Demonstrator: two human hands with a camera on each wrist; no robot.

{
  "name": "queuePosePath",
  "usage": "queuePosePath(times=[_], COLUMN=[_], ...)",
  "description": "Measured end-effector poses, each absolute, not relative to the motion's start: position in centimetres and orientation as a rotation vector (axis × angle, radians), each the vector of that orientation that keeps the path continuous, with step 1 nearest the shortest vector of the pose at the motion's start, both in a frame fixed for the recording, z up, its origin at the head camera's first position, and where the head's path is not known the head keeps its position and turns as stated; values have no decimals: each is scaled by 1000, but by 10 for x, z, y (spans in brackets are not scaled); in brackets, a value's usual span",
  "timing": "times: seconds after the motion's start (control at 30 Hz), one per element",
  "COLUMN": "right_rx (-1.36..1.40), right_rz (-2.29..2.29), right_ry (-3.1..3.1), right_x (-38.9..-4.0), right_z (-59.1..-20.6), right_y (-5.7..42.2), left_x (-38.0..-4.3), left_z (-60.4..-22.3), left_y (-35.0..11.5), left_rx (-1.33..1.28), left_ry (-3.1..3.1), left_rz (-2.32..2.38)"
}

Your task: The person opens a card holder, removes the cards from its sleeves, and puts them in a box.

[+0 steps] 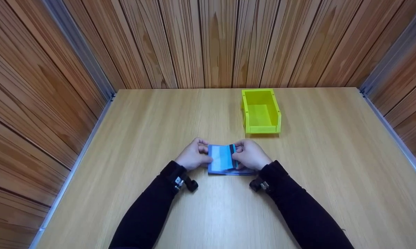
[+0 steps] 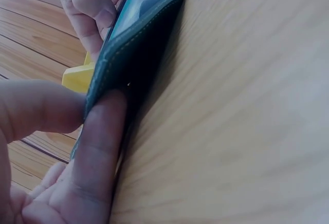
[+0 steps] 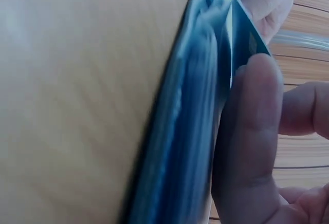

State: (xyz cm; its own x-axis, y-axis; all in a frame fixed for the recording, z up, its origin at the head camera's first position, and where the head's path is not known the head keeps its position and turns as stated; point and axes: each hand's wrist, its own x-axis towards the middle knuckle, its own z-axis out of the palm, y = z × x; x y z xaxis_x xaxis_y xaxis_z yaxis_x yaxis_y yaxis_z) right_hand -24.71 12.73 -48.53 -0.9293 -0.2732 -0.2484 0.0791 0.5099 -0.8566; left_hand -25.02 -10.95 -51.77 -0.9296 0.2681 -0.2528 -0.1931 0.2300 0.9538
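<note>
A blue card holder point(image 1: 216, 171) with clear sleeves and a stitched cover lies opened out on the table in front of me. My left hand point(image 1: 193, 154) pinches its left edge between thumb and finger, as the left wrist view shows at the cover point(image 2: 110, 62). Between the thumb and fingers of my right hand point(image 1: 251, 154) is a light blue bank card point(image 1: 225, 155) with a dark stripe. Its chip side point(image 3: 249, 34) shows in the right wrist view. The card overlaps the clear sleeve from the right. A thick stack of sleeves point(image 3: 193, 116) lies under the right hand.
Beyond the hands, a yellow open-front bin point(image 1: 262, 129) stands on the wooden table point(image 1: 159, 114), slightly right of centre. Wood-panelled walls point(image 1: 218, 45) rise at the back and both sides, with metal strips along the side edges.
</note>
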Motion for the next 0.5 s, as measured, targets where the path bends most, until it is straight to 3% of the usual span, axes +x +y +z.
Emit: queuePosePath(times=[0.5], right_rx=[-6], right_rz=[-1359], right_ry=[2478], right_x=[-251], right_z=[-442], right_y=[157], left_x=[-252], left_z=[-519], left_y=[-109], left_rx=[87], left_ry=[2153], left_rz=[1705])
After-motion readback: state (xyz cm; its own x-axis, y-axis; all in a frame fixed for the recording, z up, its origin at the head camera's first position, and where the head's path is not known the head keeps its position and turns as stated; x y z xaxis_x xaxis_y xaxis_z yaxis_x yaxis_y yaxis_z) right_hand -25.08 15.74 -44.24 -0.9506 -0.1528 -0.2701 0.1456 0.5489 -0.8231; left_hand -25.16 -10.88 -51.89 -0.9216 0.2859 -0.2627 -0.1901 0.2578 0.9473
